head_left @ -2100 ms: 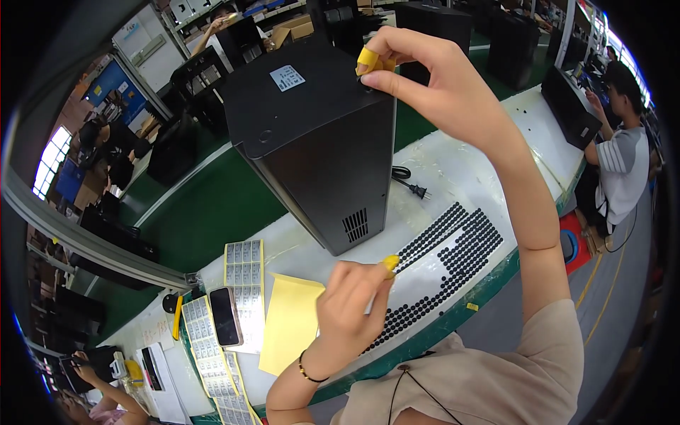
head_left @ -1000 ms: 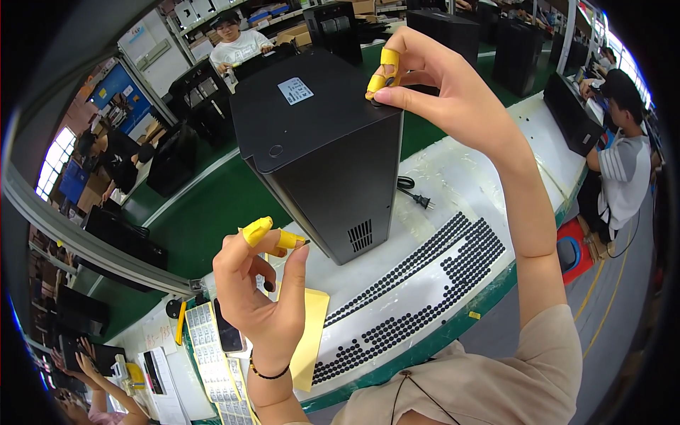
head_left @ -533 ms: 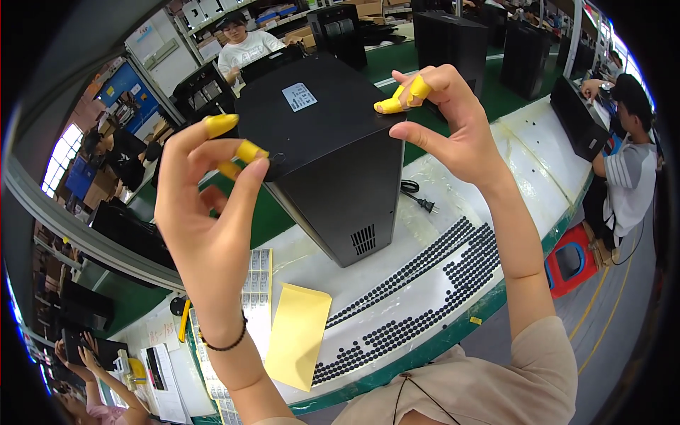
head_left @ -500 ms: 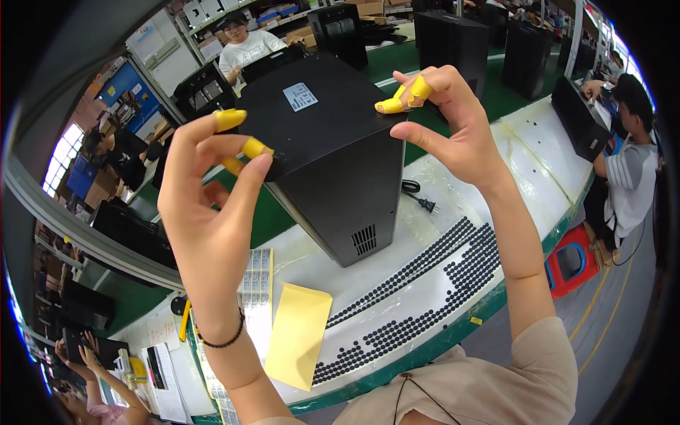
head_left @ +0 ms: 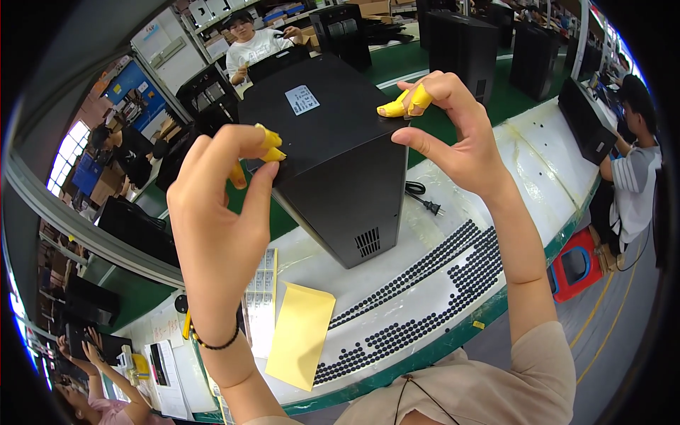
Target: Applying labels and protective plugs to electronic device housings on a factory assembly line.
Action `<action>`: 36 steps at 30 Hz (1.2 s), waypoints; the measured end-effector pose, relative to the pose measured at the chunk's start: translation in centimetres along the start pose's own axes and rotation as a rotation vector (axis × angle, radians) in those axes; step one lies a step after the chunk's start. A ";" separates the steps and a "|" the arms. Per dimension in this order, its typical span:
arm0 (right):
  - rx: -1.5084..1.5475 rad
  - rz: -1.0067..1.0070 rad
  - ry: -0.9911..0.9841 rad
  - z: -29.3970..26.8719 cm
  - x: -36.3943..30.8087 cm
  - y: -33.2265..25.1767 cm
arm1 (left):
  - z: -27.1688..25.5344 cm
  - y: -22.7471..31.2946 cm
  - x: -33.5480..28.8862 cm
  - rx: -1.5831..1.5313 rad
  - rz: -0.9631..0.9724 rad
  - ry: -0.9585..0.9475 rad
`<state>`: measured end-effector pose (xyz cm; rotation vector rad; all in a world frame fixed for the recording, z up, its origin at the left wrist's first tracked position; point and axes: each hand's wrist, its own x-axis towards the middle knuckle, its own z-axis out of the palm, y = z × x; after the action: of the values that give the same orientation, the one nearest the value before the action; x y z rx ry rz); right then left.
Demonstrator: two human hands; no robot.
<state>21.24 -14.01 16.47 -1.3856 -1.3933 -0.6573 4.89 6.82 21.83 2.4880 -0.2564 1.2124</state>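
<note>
Both hands at the top corners of the black case

My view has the tall black metal computer case (head_left: pixel 340 195) standing upright on the white tabletop (head_left: pixel 528 166), with the two bare hands well apart above it. The right hand (head_left: pixel 464 142) is at the case's right top corner: its yellow-wrapped fingertips (head_left: pixel 393 108) lie over the corner, and I see the thumb spread away from them. The left hand (head_left: pixel 219 195) is at the left top corner, thumb and wrapped fingertips drawn close; from here I cannot tell whether anything is pinched between them.

Between the hands, a pale rectangular printed label (head_left: pixel 302 100) sits on the case's top. Low on the face toward me is a patch of vertical vent slots (head_left: pixel 368 242).

Nearer the person, rows of small round black pads (head_left: pixel 474 273) line a white backing sheet. Left of them I have a plain yellow paper sheet (head_left: pixel 301 333), then a sheet of printed labels (head_left: pixel 263 287) partly behind the left forearm. A black power cord (head_left: pixel 426 204) lies just right of the case.
</note>
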 end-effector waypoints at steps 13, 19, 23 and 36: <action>-0.264 0.167 -0.124 1.5 9.1 8.4 | 0.7 -1.5 -2.8 0.114 0.105 0.289; -0.349 0.258 -0.235 2.9 10.7 10.9 | 0.6 -3.9 -2.8 -0.248 0.044 0.334; -0.359 0.226 -0.257 3.3 11.0 11.6 | 1.0 -4.2 -2.3 -0.411 -0.036 0.365; -0.270 0.268 -0.284 2.3 9.4 9.3 | 2.8 -7.0 1.0 -0.588 -0.174 0.417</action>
<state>31.11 -6.51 21.70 -1.9026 -1.3343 -0.4973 9.76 12.15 19.31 1.6842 -0.2353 1.3152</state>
